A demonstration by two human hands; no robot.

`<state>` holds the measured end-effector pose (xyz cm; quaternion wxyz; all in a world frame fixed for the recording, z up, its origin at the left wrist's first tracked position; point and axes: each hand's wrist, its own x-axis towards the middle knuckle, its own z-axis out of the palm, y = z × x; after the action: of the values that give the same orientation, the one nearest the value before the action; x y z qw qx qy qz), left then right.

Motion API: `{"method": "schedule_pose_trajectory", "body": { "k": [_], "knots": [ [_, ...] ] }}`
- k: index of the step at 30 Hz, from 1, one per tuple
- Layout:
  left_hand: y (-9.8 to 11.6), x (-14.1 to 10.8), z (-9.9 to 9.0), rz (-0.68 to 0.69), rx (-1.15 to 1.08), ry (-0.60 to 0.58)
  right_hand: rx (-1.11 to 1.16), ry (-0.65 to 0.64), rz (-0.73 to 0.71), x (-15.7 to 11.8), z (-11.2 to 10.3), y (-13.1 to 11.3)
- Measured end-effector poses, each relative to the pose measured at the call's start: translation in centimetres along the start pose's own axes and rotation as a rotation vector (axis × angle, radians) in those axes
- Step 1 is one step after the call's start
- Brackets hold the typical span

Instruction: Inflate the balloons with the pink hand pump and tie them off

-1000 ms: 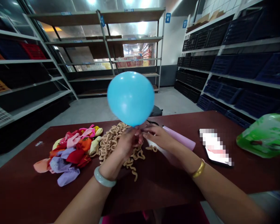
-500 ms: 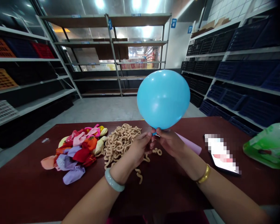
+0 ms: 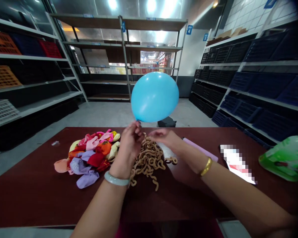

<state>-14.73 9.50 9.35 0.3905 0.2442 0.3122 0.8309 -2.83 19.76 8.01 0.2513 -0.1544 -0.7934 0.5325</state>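
An inflated blue balloon (image 3: 155,97) stands above the table, tilted to the right. My left hand (image 3: 131,138), with a pale bangle on its wrist, is closed around the balloon's neck. My right hand (image 3: 167,138), with a gold bangle, is off the balloon, fingers stretched toward my left hand with nothing seen in them. Below both hands lies a heap of tan, curly, snack-like pieces (image 3: 149,157), partly hidden by my left hand. To its left is a pile of limp, colourful balloons (image 3: 89,157).
On the right of the dark red table (image 3: 188,195) are a lilac, roll-like object (image 3: 201,149), a phone (image 3: 237,164) with a blurred screen and a green plastic pack (image 3: 285,158). Shelves with crates (image 3: 273,82) line the sides. A dark object (image 3: 167,122) sits behind the table.
My right hand has let go of the balloon's neck and moved slightly apart. My left hand keeps hold, and the balloon has shifted left and tipped to the right. The view has shifted a little.
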Motion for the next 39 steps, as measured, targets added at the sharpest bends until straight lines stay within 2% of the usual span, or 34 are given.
{"method": "schedule_pose_trajectory", "body": {
  "k": [3,5,7,9,12,16,18,21,24,28,33,36,39],
  "knots": [
    [2.3,1.2,-1.6,0.078,-0.078,0.094,-0.549,-0.045,-0.162,0.7,3.1,-0.3],
    [3.0,1.6,-2.5,0.109,-0.087,0.137,-0.820,-0.087,-0.266,0.9,5.2,-0.5],
    [3.1,1.9,-3.2,0.114,-0.095,0.163,-1.020,-0.077,-0.290,1.0,6.9,-0.5],
    [3.0,2.1,-3.7,0.105,-0.109,0.172,-1.100,-0.069,-0.283,1.2,7.6,-0.5],
    [2.7,2.4,-4.2,0.102,-0.112,0.166,-0.912,-0.040,-0.232,1.8,6.8,-0.6],
    [2.5,2.6,-4.6,0.118,-0.087,0.163,-0.282,0.009,-0.044,2.6,3.7,-2.0],
    [2.4,2.6,-4.5,0.123,-0.074,0.173,-0.009,0.022,0.003,2.7,2.2,-2.8],
    [2.1,2.5,-4.0,0.112,-0.038,0.161,0.210,0.073,-0.011,2.5,0.6,-3.3],
    [1.4,2.1,-3.1,0.103,0.014,0.135,0.342,0.056,-0.038,2.0,-0.3,-3.1],
    [-0.1,1.1,-1.5,0.032,0.115,0.158,0.237,0.071,-0.091,1.3,-1.2,-2.5],
    [-1.6,0.0,-0.2,-0.142,0.127,0.064,-0.075,0.277,-0.159,1.0,-2.4,-1.6],
    [-2.1,-0.5,0.3,-0.189,0.089,0.039,-0.248,0.396,-0.194,0.9,-2.9,-1.3],
    [-2.9,-1.2,1.0,-0.236,0.061,0.016,-0.346,0.458,-0.201,0.7,-2.7,-1.4]
  ]
}}
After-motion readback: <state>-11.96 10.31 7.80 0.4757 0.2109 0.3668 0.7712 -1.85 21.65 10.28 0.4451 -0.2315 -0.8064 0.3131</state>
